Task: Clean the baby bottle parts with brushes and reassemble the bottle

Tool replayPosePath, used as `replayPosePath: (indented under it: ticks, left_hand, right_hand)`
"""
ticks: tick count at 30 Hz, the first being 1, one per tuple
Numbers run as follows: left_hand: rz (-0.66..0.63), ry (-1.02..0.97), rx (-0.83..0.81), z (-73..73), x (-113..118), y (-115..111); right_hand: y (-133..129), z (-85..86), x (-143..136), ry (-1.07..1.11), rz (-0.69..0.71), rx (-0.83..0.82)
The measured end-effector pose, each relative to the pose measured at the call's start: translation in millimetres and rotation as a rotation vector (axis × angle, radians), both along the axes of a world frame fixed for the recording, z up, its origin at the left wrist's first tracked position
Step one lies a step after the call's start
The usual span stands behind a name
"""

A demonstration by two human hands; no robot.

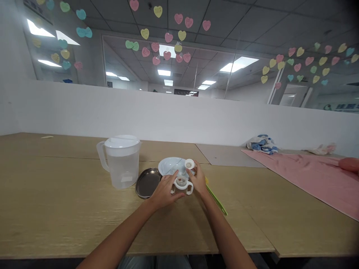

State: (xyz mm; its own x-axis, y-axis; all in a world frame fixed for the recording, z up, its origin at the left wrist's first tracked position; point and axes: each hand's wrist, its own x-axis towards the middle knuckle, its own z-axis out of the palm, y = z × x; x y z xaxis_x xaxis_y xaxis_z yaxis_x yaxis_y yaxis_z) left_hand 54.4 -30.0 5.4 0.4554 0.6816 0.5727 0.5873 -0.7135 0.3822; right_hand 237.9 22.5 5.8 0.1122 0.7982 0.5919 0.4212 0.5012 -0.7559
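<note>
My left hand (pixel 164 192) is wrapped round a small baby bottle (pixel 181 182) with white handles on both sides. The bottle stands upright, and its round mouth is uncovered. Between the fingers of my right hand (pixel 199 180) is a round white bottle cap (pixel 189 164), tilted with its underside partly facing me and apart from the bottle. Just behind both hands lies a white bowl (pixel 167 164). A dark metal dish (pixel 147 184) sits to the left of my left hand. Beside my right wrist rests a thin green handle (pixel 218 201) with a yellow end; its far part is hidden.
A translucent lidded pitcher (pixel 123 164) with liquid inside stands left of the dish. Farther right, a pink cloth (pixel 305 175) covers the table (pixel 70 213), with a blue and white bundle (pixel 263 144) at its back corner. A white wall (pixel 168 116) runs behind.
</note>
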Motion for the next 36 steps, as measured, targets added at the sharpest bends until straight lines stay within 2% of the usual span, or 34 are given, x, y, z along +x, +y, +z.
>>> replayPosePath:
  ticks: [3,8,12,18,23,27,31,34,36]
  left_hand:
    - [-0.009,-0.006,0.010,-0.6,0.0,0.5]
    - [-0.045,-0.014,0.036,-1.8,-2.7,1.5]
    - [-0.067,-0.060,0.097,-0.9,-5.7,0.7]
    - [0.091,-0.211,0.180,4.6,-8.0,-2.8]
    - [0.168,-0.277,0.215,10.2,-6.1,-5.1]
    - [0.150,-0.355,0.214,23.2,-0.5,-1.7]
    - [0.070,-0.345,0.158,44.7,13.2,7.3]
    - [0.023,-0.353,0.115,56.9,26.7,12.3]
    - [0.000,-0.377,0.087,60.2,34.9,14.1]
  right_hand:
    - [-1.7,1.3,0.6,-0.045,-0.024,-0.017]
    - [-4.0,5.6,-1.1,-0.139,0.023,-0.084]
    - [-4.5,6.1,-1.0,-0.294,-0.033,-0.085]
    - [-3.7,2.4,-1.9,-0.218,-0.042,-0.006]
    - [-8.8,10.9,-1.2,-0.156,-0.122,0.058]
    - [-16.3,21.2,2.6,-0.255,-0.198,0.269]
    - [-22.7,25.2,1.9,-0.374,-0.165,0.452]
    - [-25.2,24.2,-0.1,-0.336,-0.162,0.529]
    - [-26.4,22.7,-0.6,-0.270,-0.176,0.519]
